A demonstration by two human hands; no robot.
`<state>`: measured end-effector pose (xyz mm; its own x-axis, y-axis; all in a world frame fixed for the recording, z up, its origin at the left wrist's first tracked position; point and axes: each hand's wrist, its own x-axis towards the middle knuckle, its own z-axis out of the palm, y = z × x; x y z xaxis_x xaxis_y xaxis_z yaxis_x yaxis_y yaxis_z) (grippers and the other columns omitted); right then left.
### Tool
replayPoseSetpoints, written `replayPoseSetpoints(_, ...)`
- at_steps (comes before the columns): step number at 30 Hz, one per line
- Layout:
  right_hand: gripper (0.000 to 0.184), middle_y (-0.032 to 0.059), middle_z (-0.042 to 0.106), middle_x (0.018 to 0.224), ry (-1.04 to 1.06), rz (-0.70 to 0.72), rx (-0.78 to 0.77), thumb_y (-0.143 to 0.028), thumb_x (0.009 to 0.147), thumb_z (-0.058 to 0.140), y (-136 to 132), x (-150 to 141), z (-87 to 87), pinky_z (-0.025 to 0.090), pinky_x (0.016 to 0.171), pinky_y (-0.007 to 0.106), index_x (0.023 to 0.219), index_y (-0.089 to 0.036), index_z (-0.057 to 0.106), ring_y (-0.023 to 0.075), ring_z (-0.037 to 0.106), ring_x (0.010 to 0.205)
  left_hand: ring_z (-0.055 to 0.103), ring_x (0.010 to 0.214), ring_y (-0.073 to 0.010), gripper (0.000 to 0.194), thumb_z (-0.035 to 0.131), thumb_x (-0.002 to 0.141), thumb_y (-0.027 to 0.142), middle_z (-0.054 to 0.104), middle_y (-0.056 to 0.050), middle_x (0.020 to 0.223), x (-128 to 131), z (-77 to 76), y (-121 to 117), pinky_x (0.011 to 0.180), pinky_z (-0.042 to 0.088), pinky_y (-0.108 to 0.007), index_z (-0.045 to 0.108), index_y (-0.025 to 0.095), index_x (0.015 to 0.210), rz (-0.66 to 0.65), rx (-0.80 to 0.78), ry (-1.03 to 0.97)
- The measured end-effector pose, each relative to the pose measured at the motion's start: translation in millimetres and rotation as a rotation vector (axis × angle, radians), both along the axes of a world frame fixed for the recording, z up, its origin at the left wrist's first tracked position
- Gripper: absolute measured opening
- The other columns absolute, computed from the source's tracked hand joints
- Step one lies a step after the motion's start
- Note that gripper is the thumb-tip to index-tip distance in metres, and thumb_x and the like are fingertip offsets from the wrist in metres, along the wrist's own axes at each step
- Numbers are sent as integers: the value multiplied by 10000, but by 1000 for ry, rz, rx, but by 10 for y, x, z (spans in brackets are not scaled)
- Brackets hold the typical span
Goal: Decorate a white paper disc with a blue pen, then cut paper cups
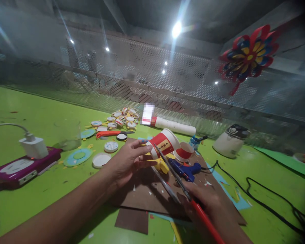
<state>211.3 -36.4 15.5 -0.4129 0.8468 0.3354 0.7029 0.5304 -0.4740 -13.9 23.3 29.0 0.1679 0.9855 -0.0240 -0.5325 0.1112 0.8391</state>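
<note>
A red and white paper cup [159, 145] with a yellow label is tilted in my left hand [128, 159], its rim facing up and right. My right hand [202, 200] grips a pair of scissors [176, 176] with red handles. Their blades stand apart, and the upper blade's tip lies across the cup's side near the label; I cannot tell whether it touches. Behind the blades a blue glue gun [186, 169] rests on a brown board [142, 193] strewn with paper scraps. A second red and white paper cup [184, 151] stands just behind the glue gun.
Left, a purple power strip [25, 171] carries a white plug beside a clear cup [68, 135]. An orange utility knife [109, 134] and a heap of small paper pieces [124, 118] lie farther back. Stacked white cups [175, 126] lie sideways near mesh. A black cord [244, 189] crosses the right.
</note>
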Motion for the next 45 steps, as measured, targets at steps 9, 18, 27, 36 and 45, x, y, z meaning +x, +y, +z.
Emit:
replayPoseSetpoints(9,300,50,789,1011,77,-23,-11,-289,859,564,46,-27,-1,561,805,390,1094,-241,744,290,721,912,722,826,-199,81,651,831,105,718,-149,1033,17,7,-6,737,614,-307,644,110,911,12,36,104)
replayPoseSetpoints(18,291,42,781,1038,71,-10,36,-322,890,552,45,-30,-21,553,801,371,1092,-244,746,286,713,918,721,824,-201,108,663,815,104,725,-141,987,38,-11,-23,745,612,-301,651,103,922,18,47,105)
replayPoseSetpoints(27,248,11,754,816,-14,28,6,-199,838,521,70,17,-95,531,717,350,969,-237,729,262,697,787,716,810,-196,60,598,870,127,715,-125,973,27,9,-31,728,620,-324,600,115,928,27,34,36)
replayPoseSetpoints(36,283,7,774,935,53,2,-55,-204,839,541,55,-9,-54,533,746,335,1037,-241,740,251,692,834,721,764,-182,139,636,843,95,722,-121,960,39,12,-18,704,612,-304,564,118,960,77,60,102)
replayPoseSetpoints(45,258,13,773,921,39,-4,15,-254,869,537,33,-20,-59,533,760,335,1010,-249,752,260,697,855,724,764,-194,172,672,813,115,726,-124,950,50,15,-41,710,607,-323,566,123,948,85,68,78)
